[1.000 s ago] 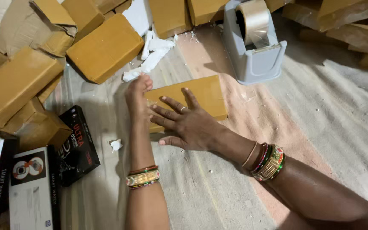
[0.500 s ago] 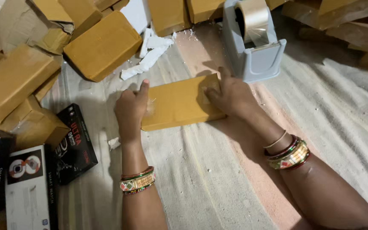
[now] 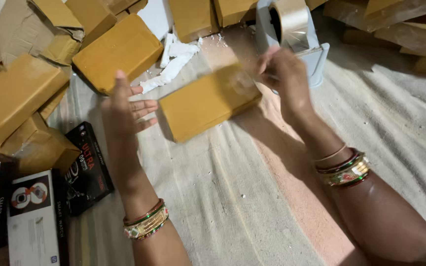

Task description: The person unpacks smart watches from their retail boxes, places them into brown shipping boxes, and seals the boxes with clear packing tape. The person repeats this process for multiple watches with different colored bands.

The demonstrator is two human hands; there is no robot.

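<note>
A flat brown cardboard box (image 3: 208,101) is raised off the cloth and tilted, its right end higher. My right hand (image 3: 284,74) grips that right end just in front of the tape dispenser (image 3: 297,34); the hand and the box corner are blurred. My left hand (image 3: 124,106) hovers with fingers spread beside the box's left end, the fingertips close to it but not holding it. Both wrists wear bangles.
Several brown boxes (image 3: 117,49) are heaped at the left and along the top edge. Black and white printed product boxes (image 3: 87,167) lie at the lower left. White paper scraps (image 3: 173,61) sit near the top centre. A pale cloth (image 3: 232,197) covers the floor.
The brown box lay flat under both hands; now it is lifted and swung toward the tape dispenser. My left hand has come off it and opened.
</note>
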